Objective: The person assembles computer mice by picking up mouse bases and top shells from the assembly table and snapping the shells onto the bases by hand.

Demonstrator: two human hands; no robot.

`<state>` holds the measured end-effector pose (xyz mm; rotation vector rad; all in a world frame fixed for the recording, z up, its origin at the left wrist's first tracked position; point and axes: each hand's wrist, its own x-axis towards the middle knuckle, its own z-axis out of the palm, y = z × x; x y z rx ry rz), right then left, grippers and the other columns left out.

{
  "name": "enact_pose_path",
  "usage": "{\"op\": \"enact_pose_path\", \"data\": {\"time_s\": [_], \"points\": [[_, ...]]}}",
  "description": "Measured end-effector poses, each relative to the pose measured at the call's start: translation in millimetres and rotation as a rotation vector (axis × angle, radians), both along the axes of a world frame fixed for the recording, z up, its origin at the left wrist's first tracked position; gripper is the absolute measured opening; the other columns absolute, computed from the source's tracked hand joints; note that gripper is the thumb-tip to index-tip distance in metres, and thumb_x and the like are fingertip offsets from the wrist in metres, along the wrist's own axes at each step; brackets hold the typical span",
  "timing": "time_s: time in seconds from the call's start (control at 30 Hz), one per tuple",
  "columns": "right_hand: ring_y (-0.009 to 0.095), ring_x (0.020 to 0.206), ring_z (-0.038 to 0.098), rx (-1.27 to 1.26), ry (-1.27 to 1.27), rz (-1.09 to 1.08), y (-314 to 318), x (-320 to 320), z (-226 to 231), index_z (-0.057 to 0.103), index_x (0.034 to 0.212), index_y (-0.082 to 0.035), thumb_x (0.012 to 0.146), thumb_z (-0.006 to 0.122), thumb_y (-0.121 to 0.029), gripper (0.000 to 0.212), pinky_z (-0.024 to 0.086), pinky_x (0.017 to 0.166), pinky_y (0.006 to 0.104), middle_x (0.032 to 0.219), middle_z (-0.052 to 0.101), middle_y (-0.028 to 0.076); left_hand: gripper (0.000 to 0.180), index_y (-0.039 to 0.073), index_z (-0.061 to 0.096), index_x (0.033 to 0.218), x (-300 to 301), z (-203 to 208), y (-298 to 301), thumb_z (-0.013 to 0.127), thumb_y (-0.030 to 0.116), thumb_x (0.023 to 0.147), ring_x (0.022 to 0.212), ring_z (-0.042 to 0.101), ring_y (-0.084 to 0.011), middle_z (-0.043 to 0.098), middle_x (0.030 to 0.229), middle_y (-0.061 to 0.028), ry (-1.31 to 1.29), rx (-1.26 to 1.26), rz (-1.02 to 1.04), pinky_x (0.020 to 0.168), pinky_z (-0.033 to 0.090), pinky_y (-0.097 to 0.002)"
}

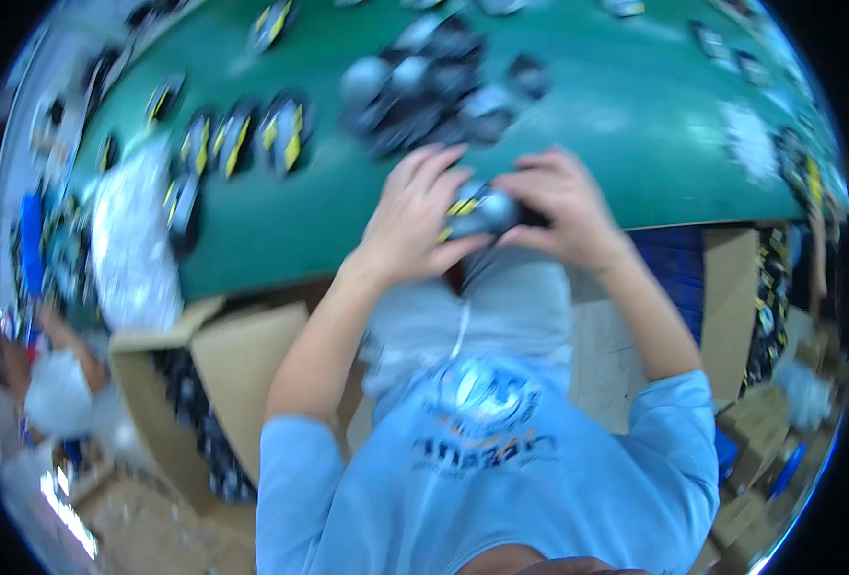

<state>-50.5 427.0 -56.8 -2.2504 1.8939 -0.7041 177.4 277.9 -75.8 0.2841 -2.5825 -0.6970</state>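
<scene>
Both my hands are at the near edge of the green table, gripping one small rounded grey and black item with yellow stripes [477,209]. My left hand [413,218] closes on its left side, thumb below and fingers above. On its right end are the bent fingers of my right hand [568,206], beside a dark part of it. Motion blur hides its exact kind. Just beyond my hands lies a heap of grey and black rounded pieces [415,86]. Several similar yellow-striped items [285,132] lie in a row to the left.
The green table [616,163] spans the far side. A clear plastic bag [137,240] rests on its left edge. An open cardboard box [242,359] with dark items stands below left; another box [729,307] is at right. A person [55,383] is at far left.
</scene>
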Motion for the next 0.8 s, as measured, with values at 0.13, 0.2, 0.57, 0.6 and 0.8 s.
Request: {"op": "enact_pose_path", "data": {"time_s": [0.13, 0.2, 0.57, 0.6, 0.8], "points": [[0.035, 0.117, 0.064, -0.111, -0.204, 0.139, -23.5, 11.5, -22.4, 0.071, 0.121, -0.011, 0.077, 0.086, -0.048, 0.060, 0.047, 0.105, 0.0491, 0.116, 0.072, 0.010, 0.070, -0.002, 0.057, 0.126, 13.7, -3.5, -3.5, 0.089, 0.034, 0.075, 0.134, 0.048, -0.0470, 0.057, 0.142, -0.0224, -0.034, 0.000, 0.021, 0.114, 0.039, -0.0564], [0.034, 0.116, 0.062, -0.126, -0.194, 0.102, -18.4, 15.1, -33.7, 0.071, 0.121, -0.009, 0.076, 0.085, -0.049, 0.062, 0.045, 0.108, 0.0487, 0.114, 0.070, 0.012, 0.070, -0.003, 0.056, 0.126, 17.2, -14.7, -0.7, 0.089, 0.032, 0.075, 0.130, 0.050, -0.0465, 0.058, 0.138, -0.0226, 0.027, 0.009, 0.010, 0.112, 0.040, -0.0559], [0.016, 0.076, 0.058, -0.363, -1.198, -0.340, -26.4, 71.2, -34.2, 0.067, 0.110, -0.001, 0.112, 0.051, -0.020, 0.026, 0.049, 0.074, 0.0304, 0.087, 0.064, 0.010, 0.077, 0.000, 0.048, 0.138, -10.3, -0.9, 26.8, 0.092, 0.019, 0.077, 0.113, 0.061, -0.0382, 0.061, 0.129, -0.0216, 0.344, 0.002, 0.006, 0.099, 0.050, -0.0484], [0.015, 0.072, 0.056, -0.443, -1.133, -0.288, -29.8, 72.1, -41.1, 0.067, 0.109, -0.003, 0.112, 0.052, -0.021, 0.024, 0.047, 0.068, 0.0309, 0.082, 0.062, 0.008, 0.073, -0.001, 0.052, 0.134, -5.9, -7.9, 22.1, 0.092, 0.021, 0.077, 0.105, 0.063, -0.0366, 0.063, 0.122, -0.0206, 0.331, 0.516, 0.100, 0.095, 0.052, -0.0464], [0.019, 0.061, 0.055, -0.300, -1.025, -0.156, -35.9, 58.6, -19.7, 0.069, 0.099, -0.002, 0.112, 0.050, -0.030, 0.037, 0.045, 0.060, 0.0360, 0.069, 0.058, 0.010, 0.039, 0.000, 0.061, 0.103, -2.0, 15.2, 29.9, 0.087, 0.018, 0.081, 0.073, 0.057, -0.0354, 0.059, 0.084, -0.0162, 0.259, 0.010, 0.061, 0.065, 0.046, -0.0431]]}}
